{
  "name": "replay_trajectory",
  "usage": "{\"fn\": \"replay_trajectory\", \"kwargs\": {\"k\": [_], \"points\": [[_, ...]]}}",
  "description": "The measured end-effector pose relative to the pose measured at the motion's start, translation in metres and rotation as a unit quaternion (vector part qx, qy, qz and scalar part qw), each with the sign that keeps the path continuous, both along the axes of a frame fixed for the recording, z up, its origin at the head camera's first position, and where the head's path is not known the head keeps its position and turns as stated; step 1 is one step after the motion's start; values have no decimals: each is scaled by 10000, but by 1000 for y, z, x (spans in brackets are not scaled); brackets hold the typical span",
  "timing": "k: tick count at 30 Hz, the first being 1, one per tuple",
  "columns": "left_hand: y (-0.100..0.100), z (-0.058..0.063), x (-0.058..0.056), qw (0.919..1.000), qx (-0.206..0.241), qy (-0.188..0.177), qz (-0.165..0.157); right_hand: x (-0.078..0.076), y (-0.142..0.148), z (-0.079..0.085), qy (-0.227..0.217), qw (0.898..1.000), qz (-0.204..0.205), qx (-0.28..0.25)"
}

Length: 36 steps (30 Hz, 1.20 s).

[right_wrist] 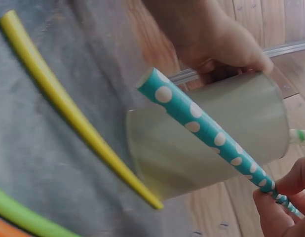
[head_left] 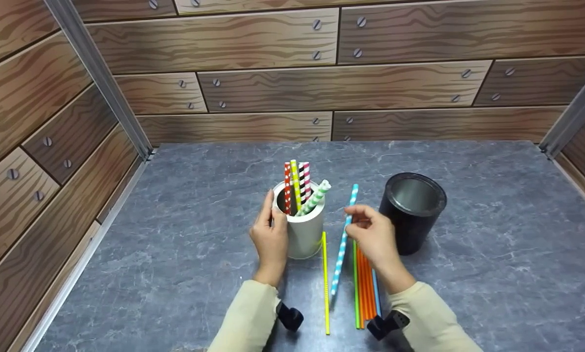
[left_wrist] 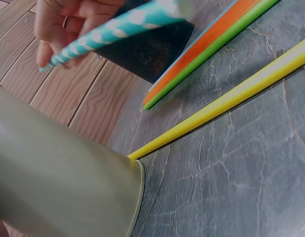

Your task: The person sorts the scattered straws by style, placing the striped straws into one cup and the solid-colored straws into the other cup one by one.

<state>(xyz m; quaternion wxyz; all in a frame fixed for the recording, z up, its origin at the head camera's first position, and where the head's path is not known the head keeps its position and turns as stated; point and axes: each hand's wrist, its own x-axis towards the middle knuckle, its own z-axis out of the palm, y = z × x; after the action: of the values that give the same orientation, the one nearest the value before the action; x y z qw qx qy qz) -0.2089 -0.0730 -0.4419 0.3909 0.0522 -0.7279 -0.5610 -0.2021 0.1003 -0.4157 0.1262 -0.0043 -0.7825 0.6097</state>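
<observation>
My left hand [head_left: 269, 239] holds the side of a white cup [head_left: 304, 239], thumb near the rim. Several patterned paper straws stand in that cup: red dotted, yellow, black-striped, pink-striped and a leaning green-striped straw [head_left: 314, 199]. Between thumb and fingertips, my right hand [head_left: 378, 239] pinches a turquoise paper straw with white dots [head_left: 341, 250]. This straw is tilted, to the right of the white cup, and in the right wrist view its near end [right_wrist: 162, 89] overlaps the cup wall.
A black cup [head_left: 410, 230] stands just right of my right hand, nothing visible inside. On the grey marbled table lie a yellow straw [head_left: 326, 288] beside the white cup and a row of green, orange [head_left: 366, 283] and blue straws. Wood-patterned walls surround the table.
</observation>
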Motion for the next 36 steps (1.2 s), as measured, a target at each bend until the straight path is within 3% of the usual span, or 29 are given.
{"fn": "replay_trajectory", "kwargs": {"k": [13,20,28,36], "points": [[0,-2,-2,9999,120,-21,-35,1,3,40,1169,9907,-85,-698],[0,-3,-3,9998,170,-33,-57,4,0,59,2024,9762,-38,-783],[-1,-3,-1,9998,78,-136,-103,7,-8,77,3221,9403,187,-1084],[0,-2,-2,9999,102,-10,-62,7,-21,80,4517,8781,230,-1562]]}}
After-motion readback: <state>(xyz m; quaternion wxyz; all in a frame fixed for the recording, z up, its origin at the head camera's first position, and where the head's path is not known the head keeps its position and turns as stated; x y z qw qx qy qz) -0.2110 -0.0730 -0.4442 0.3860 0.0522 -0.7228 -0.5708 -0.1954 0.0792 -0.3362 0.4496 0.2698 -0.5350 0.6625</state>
